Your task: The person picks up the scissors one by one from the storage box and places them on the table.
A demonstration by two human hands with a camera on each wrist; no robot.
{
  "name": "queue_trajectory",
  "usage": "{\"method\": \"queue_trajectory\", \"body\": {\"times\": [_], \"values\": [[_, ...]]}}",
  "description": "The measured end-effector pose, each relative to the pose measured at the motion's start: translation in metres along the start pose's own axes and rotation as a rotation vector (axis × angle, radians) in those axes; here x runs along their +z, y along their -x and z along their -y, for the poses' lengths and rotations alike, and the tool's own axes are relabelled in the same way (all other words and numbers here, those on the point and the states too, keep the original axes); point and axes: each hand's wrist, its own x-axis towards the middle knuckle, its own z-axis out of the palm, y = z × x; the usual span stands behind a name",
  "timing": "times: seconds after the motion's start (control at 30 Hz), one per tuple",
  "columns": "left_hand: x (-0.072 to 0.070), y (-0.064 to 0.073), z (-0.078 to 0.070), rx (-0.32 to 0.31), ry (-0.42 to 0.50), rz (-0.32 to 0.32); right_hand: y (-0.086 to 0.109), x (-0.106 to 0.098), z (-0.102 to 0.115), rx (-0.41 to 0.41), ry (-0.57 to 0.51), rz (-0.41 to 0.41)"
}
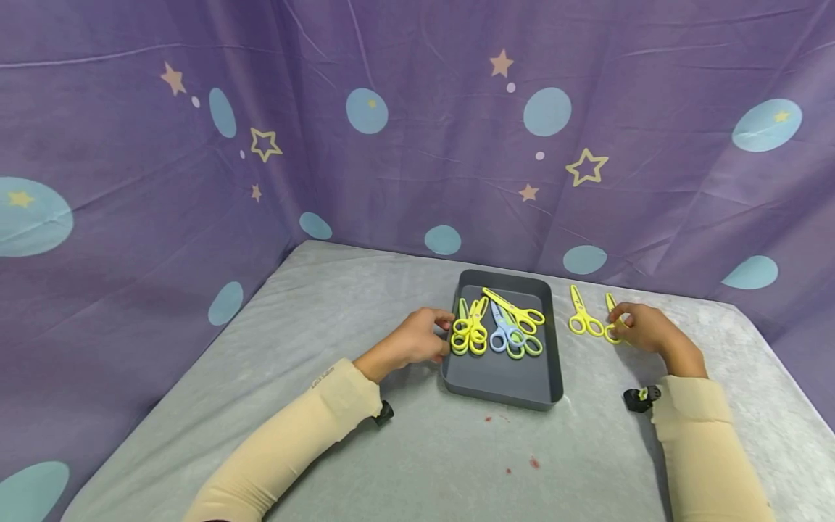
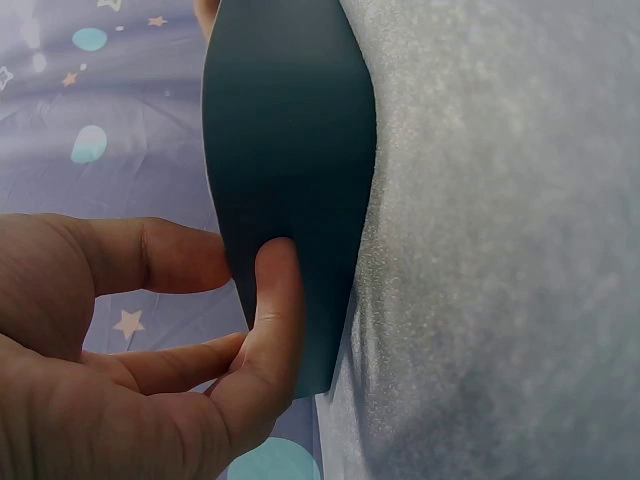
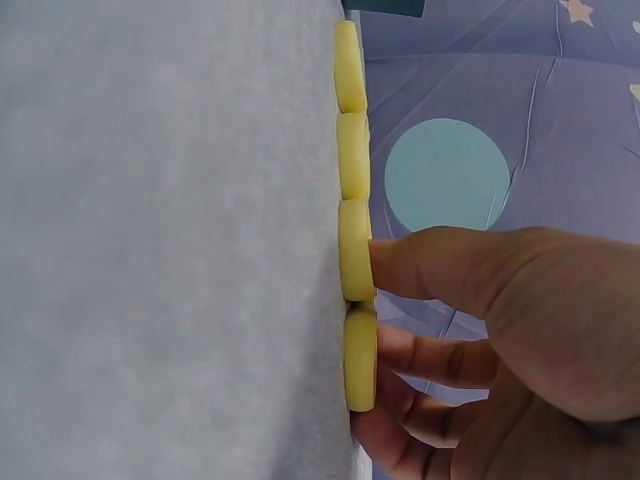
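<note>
At the left wall of a dark grey tray (image 1: 496, 377), my left hand (image 1: 420, 338) pinches the rim; in the left wrist view a fingertip (image 2: 278, 265) presses the outer side while others reach behind the edge. Several scissors lie inside the tray: yellow ones (image 1: 479, 319), green ones and a light blue pair (image 1: 501, 337). Right of the tray, my right hand (image 1: 646, 330) grips the handles of yellow scissors (image 1: 611, 334) lying flat on the table, partly covering them. Its thumb touches one handle loop (image 3: 356, 250), with fingers by the other loop (image 3: 361, 360).
Another yellow pair of scissors (image 1: 584, 321) lies between the tray and my right hand. The table has a grey cloth (image 1: 391, 449) with small red marks (image 1: 535, 462) near the front. A purple curtain (image 1: 424, 181) with stars and blue ovals stands behind and to the left.
</note>
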Motion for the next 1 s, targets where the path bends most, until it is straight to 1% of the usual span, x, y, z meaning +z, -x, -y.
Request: {"method": "queue_trajectory", "body": {"times": [0.23,0.47,0.6,0.77,0.9,1.0], "values": [[0.001,-0.001,-0.001,-0.001,-0.003,0.001,0.001,-0.001,-0.001,-0.012,0.013,0.03],[0.002,-0.001,-0.003,-0.002,-0.008,0.002,0.001,-0.006,0.005,-0.015,0.03,0.055],[0.002,-0.002,-0.003,-0.002,-0.005,-0.002,-0.001,-0.01,0.01,-0.025,0.054,0.032],[0.001,0.0,-0.002,-0.003,-0.004,-0.007,-0.001,-0.017,0.024,-0.045,0.072,0.011],[0.001,0.0,-0.002,-0.002,-0.005,-0.008,-0.001,-0.021,0.037,-0.079,0.057,-0.022],[0.001,0.0,-0.001,0.001,-0.005,-0.007,-0.002,-0.022,0.046,-0.119,0.052,-0.062]]}}
